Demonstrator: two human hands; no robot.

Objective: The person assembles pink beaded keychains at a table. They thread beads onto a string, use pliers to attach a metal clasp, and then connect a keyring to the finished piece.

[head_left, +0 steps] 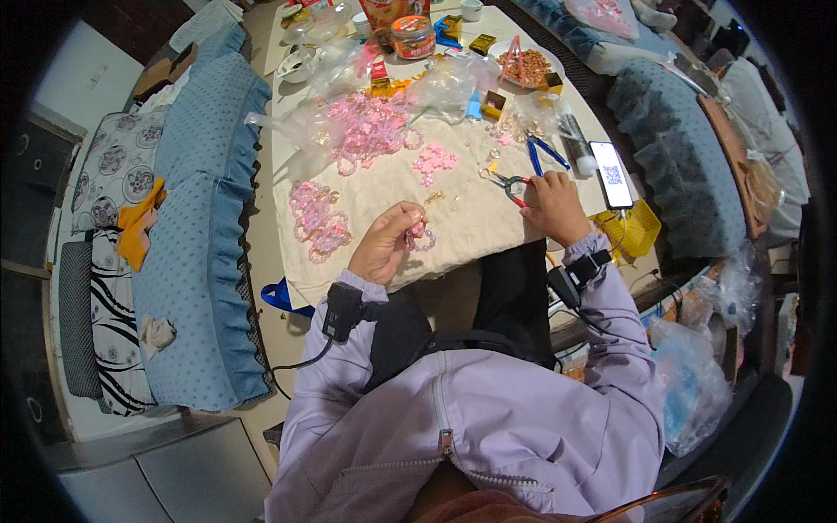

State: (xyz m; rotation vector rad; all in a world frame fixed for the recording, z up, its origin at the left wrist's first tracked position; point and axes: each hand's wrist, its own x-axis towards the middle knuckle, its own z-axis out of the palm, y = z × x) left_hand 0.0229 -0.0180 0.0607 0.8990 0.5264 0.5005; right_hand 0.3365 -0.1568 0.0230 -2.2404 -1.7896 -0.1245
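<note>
My left hand [384, 241] is closed in a pinch at the table's near edge, and a small loop of pink beads [425, 239] hangs from its fingertips. To the right, my right hand [558, 207] has its fingers around the handles of red-handled pliers [507, 184], whose jaws point left over the cloth. Just beyond lie blue-handled pliers [547, 155]. Finished-looking bead bracelets [318, 222] form a pile at the left, with a bigger heap of pink beads [370, 122] behind. A small cluster of pink beads [433, 161] and tiny gold-coloured pieces [433, 198] lie between my hands.
A cream cloth [375, 187] covers the table. A lit phone [611, 175] lies at the right edge by a yellow basket [641, 228]. Plastic bags [449, 87], a lidded jar [412, 37] and a plate of brown bits [526, 65] stand farther back. Blue-covered seats flank both sides.
</note>
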